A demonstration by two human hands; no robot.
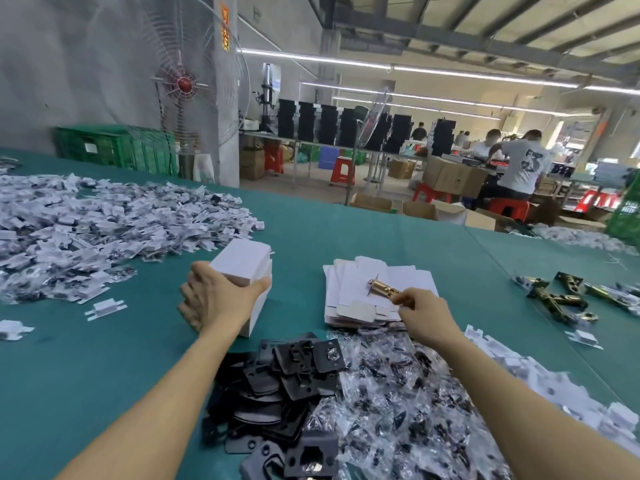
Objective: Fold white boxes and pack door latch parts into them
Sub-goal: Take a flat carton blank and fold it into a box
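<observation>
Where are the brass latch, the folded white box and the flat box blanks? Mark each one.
brass latch (381, 288): head view, on its barrel.
folded white box (239, 259): head view, on its top face.
flat box blanks (410, 277): head view, on the top sheet.

table (346, 233) | white pieces (86, 230) | box stack (242, 261) | flat boxes (412, 277) | black plates (287, 386) | bagged parts (398, 396) | brass latches (554, 301)

glossy brass-coloured metal latch cylinder (382, 289) gleaming, right hand (420, 315) pinching | matt white paperboard blanks (412, 277) lying under that grip | smooth white cardboard box stack (242, 261), left hand (214, 299) gripping
</observation>
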